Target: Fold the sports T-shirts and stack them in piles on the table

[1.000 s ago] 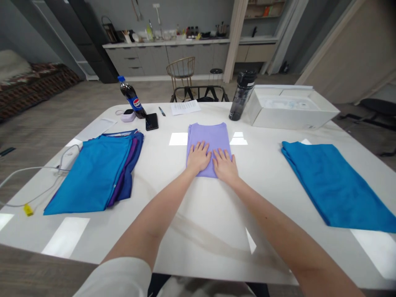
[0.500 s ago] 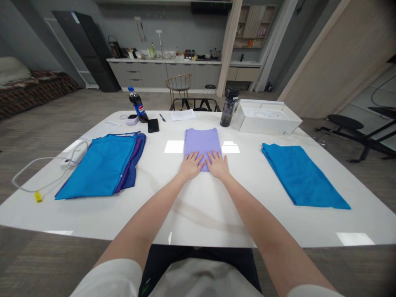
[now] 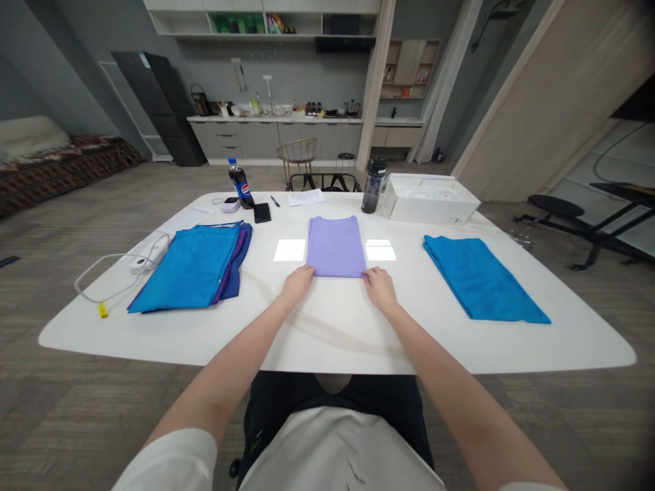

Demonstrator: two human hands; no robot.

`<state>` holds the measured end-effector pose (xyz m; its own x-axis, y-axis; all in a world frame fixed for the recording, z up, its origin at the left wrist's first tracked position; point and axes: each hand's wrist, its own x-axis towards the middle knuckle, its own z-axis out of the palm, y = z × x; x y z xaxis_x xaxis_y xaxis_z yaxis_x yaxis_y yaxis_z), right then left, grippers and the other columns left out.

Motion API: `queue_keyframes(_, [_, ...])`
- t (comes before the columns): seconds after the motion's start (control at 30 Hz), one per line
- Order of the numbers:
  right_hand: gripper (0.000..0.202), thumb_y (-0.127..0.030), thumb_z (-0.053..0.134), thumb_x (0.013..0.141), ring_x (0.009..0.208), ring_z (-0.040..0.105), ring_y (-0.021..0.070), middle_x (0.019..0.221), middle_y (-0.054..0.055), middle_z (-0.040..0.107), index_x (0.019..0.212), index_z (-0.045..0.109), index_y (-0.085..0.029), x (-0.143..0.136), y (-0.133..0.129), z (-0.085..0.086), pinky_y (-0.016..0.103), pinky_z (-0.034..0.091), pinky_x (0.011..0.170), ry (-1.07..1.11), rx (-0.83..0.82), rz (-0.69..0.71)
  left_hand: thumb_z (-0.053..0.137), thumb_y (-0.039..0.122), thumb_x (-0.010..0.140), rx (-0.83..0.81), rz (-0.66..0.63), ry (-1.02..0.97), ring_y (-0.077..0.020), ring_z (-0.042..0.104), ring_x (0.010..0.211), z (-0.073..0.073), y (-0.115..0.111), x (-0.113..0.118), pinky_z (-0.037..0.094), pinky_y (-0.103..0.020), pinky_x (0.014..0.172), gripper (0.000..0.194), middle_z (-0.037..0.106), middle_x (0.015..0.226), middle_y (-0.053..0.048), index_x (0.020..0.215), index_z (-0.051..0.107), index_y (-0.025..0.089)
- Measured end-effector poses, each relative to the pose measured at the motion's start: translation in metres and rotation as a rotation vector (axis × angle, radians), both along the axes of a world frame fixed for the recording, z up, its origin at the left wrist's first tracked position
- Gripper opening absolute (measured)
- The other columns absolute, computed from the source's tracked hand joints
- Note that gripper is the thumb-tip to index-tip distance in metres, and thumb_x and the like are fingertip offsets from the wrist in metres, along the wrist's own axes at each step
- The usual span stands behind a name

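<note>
A folded lavender cloth [image 3: 336, 247] lies flat at the middle of the white table [image 3: 338, 341]. My left hand [image 3: 299, 283] pinches its near left corner, and my right hand [image 3: 379, 288] pinches the near right corner. Both hands have their fingers closed on the cloth's edge. To the left rests a stack of folded cloths, with a blue cloth [image 3: 189, 262] on top and purple and dark blue ones showing beneath. Another folded blue cloth [image 3: 484, 278] lies on the right side of the table.
Behind the lavender cloth are a cola bottle [image 3: 241, 185], a black phone [image 3: 262, 213], a pen [image 3: 275, 202], a paper sheet [image 3: 306, 197], a dark tumbler [image 3: 373, 187] and a white box [image 3: 427, 204]. A white cable [image 3: 97, 258] loops past the table's left edge.
My hands have gone from lying spread on the lavender cloth to gripping its two near corners. The view has tilted up, showing more of the wall cabinets.
</note>
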<state>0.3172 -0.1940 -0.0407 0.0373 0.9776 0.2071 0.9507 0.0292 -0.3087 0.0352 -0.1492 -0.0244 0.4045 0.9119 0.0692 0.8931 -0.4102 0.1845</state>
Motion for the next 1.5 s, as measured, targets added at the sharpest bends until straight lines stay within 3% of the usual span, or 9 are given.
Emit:
queue_keyframes(0.1, [0.030,-0.027,0.044,0.105,0.117,0.055,0.0274,0.122,0.013,0.066,0.120,0.069,-0.022,-0.007,-0.003,0.007,0.038,0.041,0.098,-0.068,-0.045,-0.051,0.034,0.016,0.103,0.025,0.047,0.119,-0.0247,0.062,0.114,0.008,-0.008,0.004,0.049,-0.034,0.097,0.036,0.067,0.122,-0.013,0.120,0.065,0.016])
queue_keyframes(0.23, [0.029,-0.024,0.042,0.105,0.115,0.057,0.0259,0.120,0.013,0.066,0.117,0.068,-0.020,-0.006,-0.012,0.009,0.035,0.042,0.096,-0.062,-0.084,-0.001,0.034,0.008,0.099,0.020,0.013,0.153,-0.0258,0.061,0.113,0.017,-0.018,0.005,0.044,-0.037,0.102,0.037,0.068,0.114,-0.014,0.112,0.068,0.015])
queue_keyframes(0.57, [0.027,-0.024,0.044,0.102,0.098,0.066,0.0259,0.102,0.009,0.070,0.101,0.071,-0.023,0.014,-0.119,0.003,0.038,0.049,0.089,0.074,-0.090,0.181,0.037,0.008,0.097,-0.096,-0.185,0.173,-0.0253,0.066,0.100,0.020,-0.107,-0.018,0.048,-0.037,0.091,0.035,0.071,0.105,-0.010,0.107,0.068,0.021])
queue_keyframes(0.73, [0.024,-0.029,0.051,0.099,0.093,0.069,0.0240,0.097,0.006,0.073,0.091,0.074,-0.027,0.021,-0.138,0.018,0.037,0.051,0.083,0.185,-0.176,0.236,0.044,0.026,0.101,-0.208,-0.207,0.042,-0.0228,0.069,0.090,0.025,-0.122,-0.027,0.050,-0.033,0.081,0.023,0.073,0.101,-0.005,0.102,0.067,0.025])
queue_keyframes(0.87, [0.026,-0.044,0.058,0.097,0.091,0.070,0.0230,0.094,0.004,0.075,0.098,0.076,-0.026,0.028,-0.097,0.030,0.034,0.050,0.084,0.244,-0.115,0.153,0.050,0.045,0.101,-0.198,-0.127,-0.092,-0.0209,0.069,0.090,0.033,-0.085,-0.022,0.050,-0.031,0.082,0.027,0.074,0.098,-0.002,0.099,0.068,0.025])
queue_keyframes(1.1, [0.045,-0.050,0.055,0.099,0.107,0.067,0.0245,0.116,0.012,0.071,0.126,0.070,-0.017,0.027,0.067,0.035,0.032,0.047,0.091,0.192,-0.108,-0.135,0.047,0.039,0.101,-0.041,0.298,-0.081,-0.0262,0.063,0.117,0.040,0.058,0.023,0.048,-0.037,0.099,0.037,0.065,0.128,-0.013,0.130,0.057,0.019])
queue_keyframes(1.2, [0.052,-0.055,0.056,0.098,0.108,0.066,0.0253,0.125,0.014,0.067,0.130,0.067,-0.016,0.028,0.113,0.032,0.032,0.048,0.087,0.176,-0.167,-0.193,0.049,0.044,0.099,-0.050,0.410,0.023,-0.0330,0.056,0.127,0.035,0.106,0.034,0.045,-0.044,0.102,0.048,0.058,0.138,-0.020,0.136,0.052,0.013])
queue_keyframes(1.33, [0.038,-0.053,0.056,0.098,0.107,0.064,0.0251,0.121,0.010,0.067,0.118,0.072,-0.025,0.032,0.131,0.016,0.035,0.045,0.087,0.097,-0.192,-0.152,0.057,0.047,0.095,-0.177,0.380,0.158,-0.0364,0.054,0.129,0.020,0.143,0.034,0.044,-0.048,0.103,0.047,0.059,0.137,-0.021,0.129,0.059,0.014])
queue_keyframes(1.5, [0.030,-0.048,0.055,0.100,0.109,0.060,0.0270,0.112,0.008,0.071,0.115,0.072,-0.028,0.031,0.133,0.003,0.038,0.041,0.089,0.082,-0.162,-0.162,0.056,0.042,0.096,-0.227,0.319,0.151,-0.0343,0.060,0.123,0.004,0.158,0.031,0.047,-0.046,0.099,0.033,0.066,0.132,-0.014,0.118,0.069,0.020])
